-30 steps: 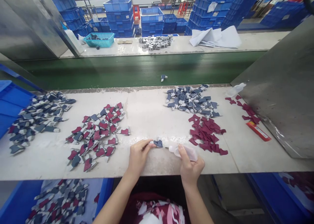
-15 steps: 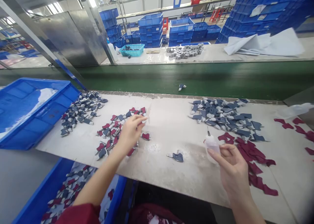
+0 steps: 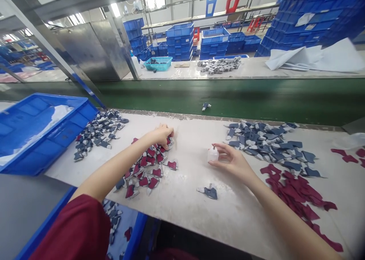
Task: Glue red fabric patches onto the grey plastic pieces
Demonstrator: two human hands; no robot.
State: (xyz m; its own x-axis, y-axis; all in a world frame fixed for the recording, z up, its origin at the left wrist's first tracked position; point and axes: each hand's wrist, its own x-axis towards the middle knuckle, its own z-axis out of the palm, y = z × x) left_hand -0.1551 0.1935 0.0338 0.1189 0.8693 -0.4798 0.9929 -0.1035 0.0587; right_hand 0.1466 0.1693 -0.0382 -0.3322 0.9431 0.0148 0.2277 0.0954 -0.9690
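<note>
My left hand (image 3: 162,135) reaches to the far end of a pile of small maroon-and-navy pieces (image 3: 144,171). Its fingers curl downward onto the pile, and whatever lies between the fingertips is hidden. My right hand (image 3: 229,159) grips a small translucent squeeze bottle (image 3: 212,156) by its sides, thumb below and fingers above, over the middle of the table. A single navy piece with a pale grey part (image 3: 210,192) lies near the table's front edge, below the bottle.
Navy-and-grey pieces form heaps at right (image 3: 262,140) and left (image 3: 99,130). Maroon cut-outs (image 3: 296,191) lie at right. A blue crate (image 3: 68,127) stands at left. Behind the table runs a green conveyor belt (image 3: 159,100), carrying one piece (image 3: 205,106).
My left hand has come down onto the pile's far end. My right hand has carried the bottle left, from beside the maroon cut-outs to the table's middle. The view has shifted slightly.
</note>
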